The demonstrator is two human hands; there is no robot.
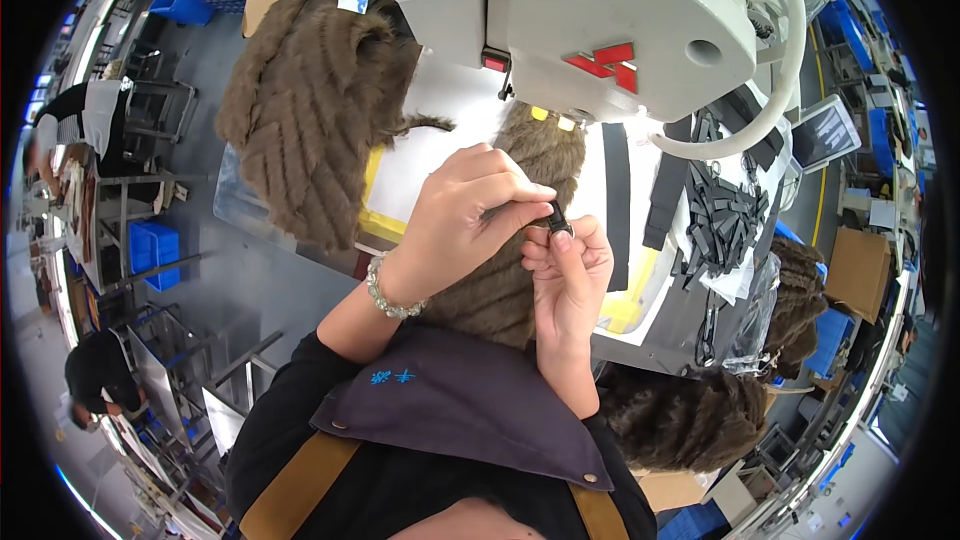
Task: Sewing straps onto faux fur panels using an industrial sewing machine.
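My left hand [462, 215] and my right hand [568, 275] meet over a strip of brown fur fabric [500, 280] that runs from my lap up under the head of a white sewing machine [610, 20]. Both hands pinch a small black strap piece [558, 218] between their fingertips, right at the edge of the fur. A bead bracelet [385, 290] circles my left wrist.
A large piece of brown fur [315, 110] lies on the table [235, 200] to the left. A heap of black strap pieces [725, 215] sits on the right, with more fur [690, 410] below it. Blue bins [150, 245], metal racks and other people are at the left.
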